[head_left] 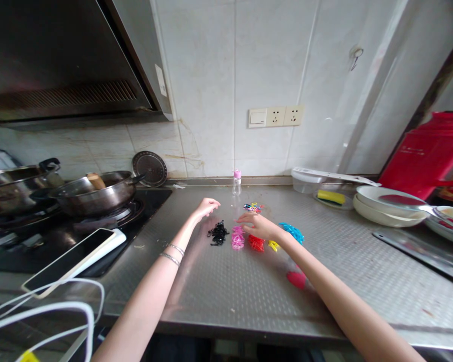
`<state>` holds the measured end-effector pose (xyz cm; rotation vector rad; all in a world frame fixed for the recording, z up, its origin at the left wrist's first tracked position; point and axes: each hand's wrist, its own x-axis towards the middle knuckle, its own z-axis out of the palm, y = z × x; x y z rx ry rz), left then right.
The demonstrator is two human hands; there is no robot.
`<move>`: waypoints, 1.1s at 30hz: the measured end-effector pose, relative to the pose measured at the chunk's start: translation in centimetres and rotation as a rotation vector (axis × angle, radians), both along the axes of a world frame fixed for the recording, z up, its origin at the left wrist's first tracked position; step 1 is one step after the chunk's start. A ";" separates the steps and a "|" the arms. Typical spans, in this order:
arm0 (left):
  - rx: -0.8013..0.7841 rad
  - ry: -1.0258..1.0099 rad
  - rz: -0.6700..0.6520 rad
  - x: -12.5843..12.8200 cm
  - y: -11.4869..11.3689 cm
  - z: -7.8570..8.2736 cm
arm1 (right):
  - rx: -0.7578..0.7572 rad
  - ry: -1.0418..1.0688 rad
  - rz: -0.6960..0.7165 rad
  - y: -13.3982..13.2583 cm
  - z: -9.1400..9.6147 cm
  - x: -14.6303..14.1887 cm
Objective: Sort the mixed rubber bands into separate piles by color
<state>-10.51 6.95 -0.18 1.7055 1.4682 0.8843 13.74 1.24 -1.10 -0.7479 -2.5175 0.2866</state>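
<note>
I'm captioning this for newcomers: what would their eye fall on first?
Probably the colours on the metal counter: from left, a black pile, pink pile, red pile, yellow pile and blue pile. The right hand is near the pink and red ones, the left hand near the black. The big red flask at the far right stands out.

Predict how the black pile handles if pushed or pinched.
The black pile would probably spread rather than slide as one: its edge is ragged, with strands sticking out onto the counter. Pieces are likely light and bendy, since they look thin and small. Some may lift in clumps, as they overlap.
</note>
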 end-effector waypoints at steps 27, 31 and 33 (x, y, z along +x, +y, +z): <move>0.279 0.200 -0.055 3.3 0.6 -2.2 | -0.269 0.666 -0.845 6.3 -5.1 14.1; 0.368 0.300 -0.104 4.7 0.0 -2.1 | -0.304 0.691 -0.849 6.3 -5.0 13.9; 0.374 0.349 -0.129 5.6 -0.1 -1.8 | -0.310 0.696 -0.858 6.1 -4.9 13.8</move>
